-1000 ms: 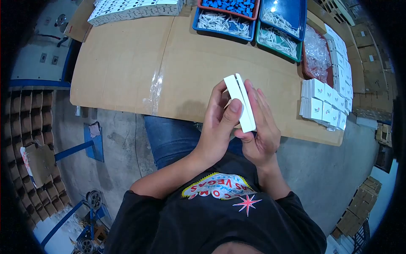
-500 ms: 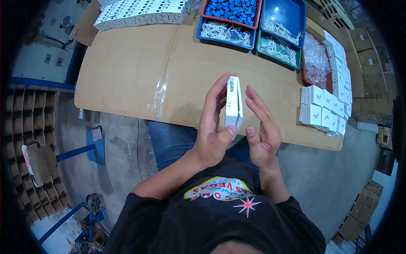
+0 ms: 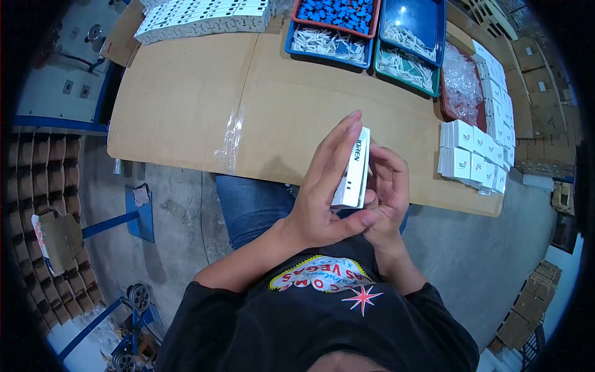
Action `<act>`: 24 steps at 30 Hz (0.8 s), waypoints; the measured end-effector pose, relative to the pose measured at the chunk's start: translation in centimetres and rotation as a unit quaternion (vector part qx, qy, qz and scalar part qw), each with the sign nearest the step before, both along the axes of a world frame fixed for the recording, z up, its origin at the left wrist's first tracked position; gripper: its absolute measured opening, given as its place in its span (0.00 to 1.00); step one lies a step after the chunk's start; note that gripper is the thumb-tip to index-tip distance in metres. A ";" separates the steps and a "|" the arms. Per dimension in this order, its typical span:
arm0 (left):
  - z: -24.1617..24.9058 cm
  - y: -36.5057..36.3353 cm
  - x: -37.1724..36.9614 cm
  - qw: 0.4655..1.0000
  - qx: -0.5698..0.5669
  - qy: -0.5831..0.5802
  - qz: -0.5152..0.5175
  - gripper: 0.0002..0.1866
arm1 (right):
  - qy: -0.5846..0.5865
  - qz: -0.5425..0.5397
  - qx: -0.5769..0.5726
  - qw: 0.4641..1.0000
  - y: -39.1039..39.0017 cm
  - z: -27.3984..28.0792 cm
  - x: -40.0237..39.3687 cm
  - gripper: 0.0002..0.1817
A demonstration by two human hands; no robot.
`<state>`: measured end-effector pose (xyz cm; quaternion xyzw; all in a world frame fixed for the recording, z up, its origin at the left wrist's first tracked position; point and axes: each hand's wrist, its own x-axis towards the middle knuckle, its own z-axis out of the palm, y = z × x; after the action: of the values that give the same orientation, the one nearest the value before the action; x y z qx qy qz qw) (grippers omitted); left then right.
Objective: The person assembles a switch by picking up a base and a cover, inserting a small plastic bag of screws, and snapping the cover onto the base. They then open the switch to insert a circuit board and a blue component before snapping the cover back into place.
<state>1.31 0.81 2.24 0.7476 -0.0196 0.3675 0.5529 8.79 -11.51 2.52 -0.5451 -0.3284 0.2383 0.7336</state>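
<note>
A small white box [image 3: 355, 170] with dark lettering on its narrow side is held upright, slightly tilted, between my two hands above the table's near edge. My left hand [image 3: 325, 189] lies along the box's left side, with its thumb across the bottom end. On the other side, my right hand [image 3: 388, 189] has curled fingers against the box, and its thumb meets the lower end. Part of the box's broad faces is hidden behind my fingers.
Cardboard covers the table [image 3: 186, 105]. Rows of white boxes [image 3: 204, 18] stand at the back left. Trays hold blue pieces [image 3: 338, 13], white plugs [image 3: 328, 44] and clear plastic bags [image 3: 462, 87]. More white boxes [image 3: 474, 155] are stacked at the right edge.
The box has shifted right and slightly down, turning its lettered side more toward me. My right hand has closed in against it, and my left thumb now crosses the bottom.
</note>
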 end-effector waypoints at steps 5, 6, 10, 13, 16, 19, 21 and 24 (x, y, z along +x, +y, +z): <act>-0.4 0.1 0.0 1.000 0.006 -0.009 0.006 0.48 | -0.050 -0.004 0.029 0.998 0.1 -0.3 0.0 0.39; -0.4 0.1 0.0 1.000 0.000 -0.012 0.006 0.46 | -0.050 -0.004 0.029 0.998 0.2 -0.2 -0.1 0.39; -0.7 0.2 0.1 1.000 -0.014 -0.022 -0.003 0.45 | -0.083 -0.026 0.014 0.996 0.5 -0.2 -0.2 0.37; -0.5 0.0 0.1 0.999 -0.034 -0.011 -0.015 0.44 | -0.124 -0.034 -0.026 0.991 0.6 -0.2 0.4 0.34; 0.5 -0.8 0.2 0.949 -0.312 -0.002 -0.045 0.42 | -0.205 -0.042 -0.078 0.975 1.1 0.4 1.6 0.33; 1.5 0.2 0.1 0.826 -0.551 0.091 -0.080 0.41 | -0.361 0.004 -0.112 0.926 0.6 1.0 2.8 0.39; 1.3 0.6 0.4 0.799 -0.588 0.095 -0.083 0.41 | -0.374 0.015 -0.133 0.918 0.6 1.5 2.9 0.38; 1.6 0.6 0.3 0.773 -0.616 0.123 -0.091 0.42 | -0.380 0.025 -0.143 0.914 0.9 0.6 3.3 0.38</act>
<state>1.58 1.38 3.84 0.2803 0.2110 0.1540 0.9237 12.04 -10.63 3.14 -0.6850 -0.5582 0.0763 0.4619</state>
